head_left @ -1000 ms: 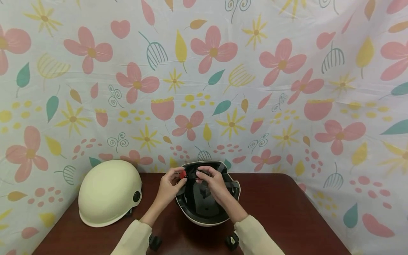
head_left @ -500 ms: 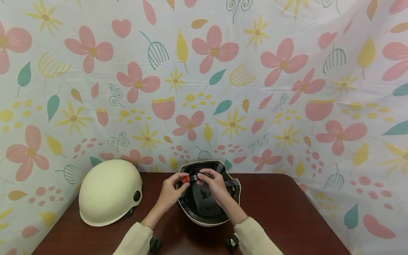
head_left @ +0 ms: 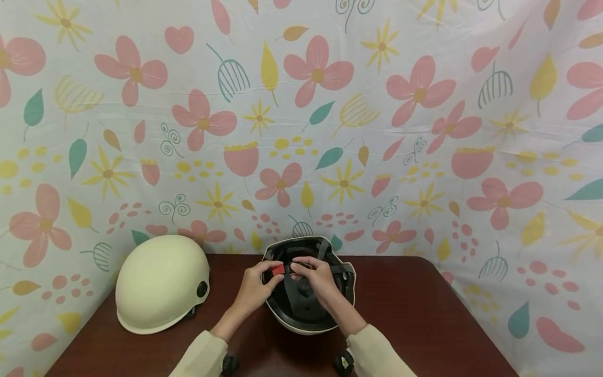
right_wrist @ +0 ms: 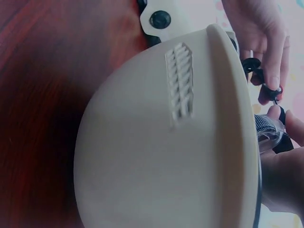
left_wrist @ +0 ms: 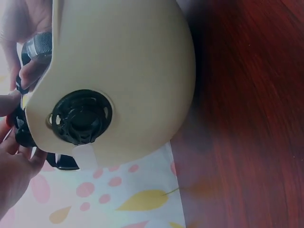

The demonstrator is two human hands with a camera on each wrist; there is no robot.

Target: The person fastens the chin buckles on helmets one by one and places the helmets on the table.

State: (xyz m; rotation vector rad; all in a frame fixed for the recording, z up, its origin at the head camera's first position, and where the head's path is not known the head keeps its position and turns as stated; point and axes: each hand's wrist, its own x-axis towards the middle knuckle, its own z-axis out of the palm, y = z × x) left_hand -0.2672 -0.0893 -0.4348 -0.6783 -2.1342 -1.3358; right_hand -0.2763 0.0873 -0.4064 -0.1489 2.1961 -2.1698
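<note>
An upturned cream helmet [head_left: 301, 331] with a black inside lies on the table in the head view. Over its opening my left hand [head_left: 252, 288] pinches a red buckle piece [head_left: 278, 269] between thumb and fingers. Close beside it, my right hand [head_left: 322, 280] pinches a black strap end, mostly hidden by the fingers. Both hands also show past the helmet's edge in the left wrist view, where a round black fitting [left_wrist: 81, 117] sits on the shell. Whether the buckle's two parts touch is too small to tell.
A second cream helmet [head_left: 160, 285] sits dome up at the left on the dark red-brown table [head_left: 414, 314]. Black straps [head_left: 341, 269] cross the upturned helmet's right side. A flower-patterned cloth [head_left: 377, 131] hangs behind the table.
Both hands have come down slightly with the buckle and strap, and the red piece has turned to show more of its face. The helmets have stayed in place.
</note>
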